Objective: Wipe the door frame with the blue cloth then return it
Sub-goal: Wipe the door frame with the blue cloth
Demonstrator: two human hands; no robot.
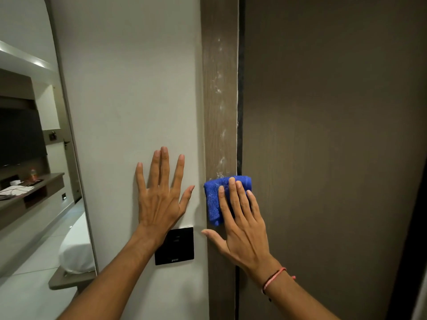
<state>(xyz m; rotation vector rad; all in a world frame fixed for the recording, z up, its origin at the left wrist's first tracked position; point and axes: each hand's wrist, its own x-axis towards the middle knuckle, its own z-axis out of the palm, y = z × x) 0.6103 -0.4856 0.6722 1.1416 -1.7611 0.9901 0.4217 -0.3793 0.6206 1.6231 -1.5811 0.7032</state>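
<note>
A folded blue cloth (213, 199) lies flat against the wood-grain door frame (219, 100), a vertical strip between the white wall and the brown door. My right hand (240, 218) presses the cloth onto the frame with fingers stretched over it. A wet, whitish streak runs up the frame above the cloth. My left hand (161, 192) rests flat on the white wall (129, 88) left of the frame, fingers spread, holding nothing.
A black switch plate (175, 247) sits on the wall just below my left hand. The brown door (323, 135) fills the right side. A tall mirror (34, 158) at left reflects a bed, a shelf and a television.
</note>
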